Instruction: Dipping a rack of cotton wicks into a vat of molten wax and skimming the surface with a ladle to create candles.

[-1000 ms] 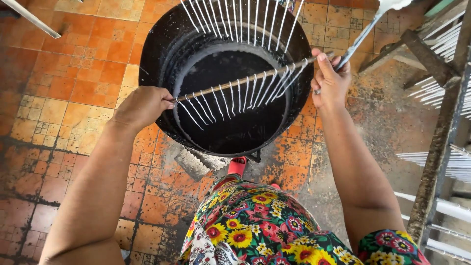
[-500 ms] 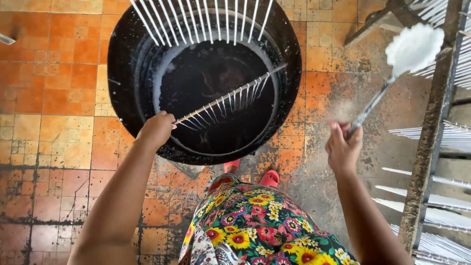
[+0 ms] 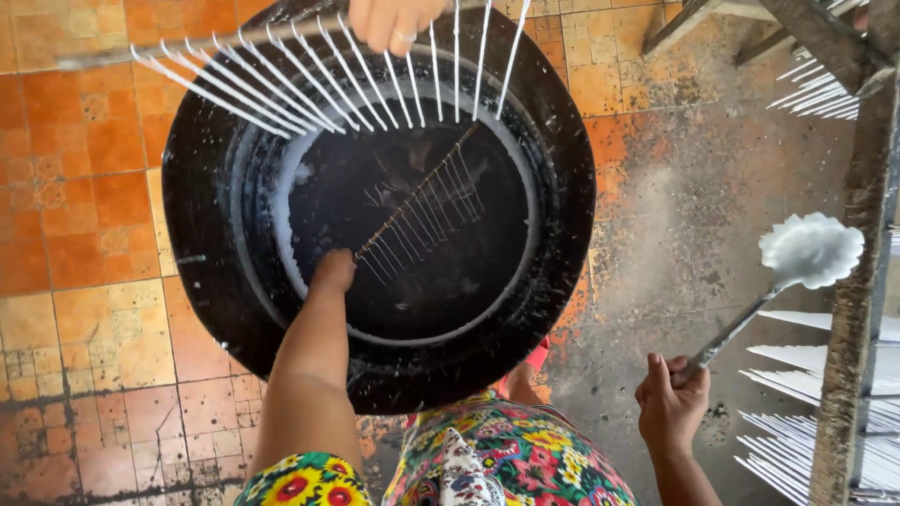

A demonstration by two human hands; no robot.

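Candle rod (image 3: 412, 199), thin and strung with pale wicks, dips into the black vat (image 3: 197, 187), clamped at its seven o'clock end by the left hand (image 3: 333, 272). Right hand (image 3: 670, 403), at four o'clock, grips a wax-crusted white ladle (image 3: 808, 251).

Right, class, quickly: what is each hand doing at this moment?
Left hand: closed on the thin rod of hanging wicks, lowered into the black vat.
Right hand: closed on the wax-caked ladle.

Candle rod (image 3: 417, 192) inside vat (image 3: 562, 244), ladle (image 3: 808, 251) right, rack (image 3: 848, 309) beyond
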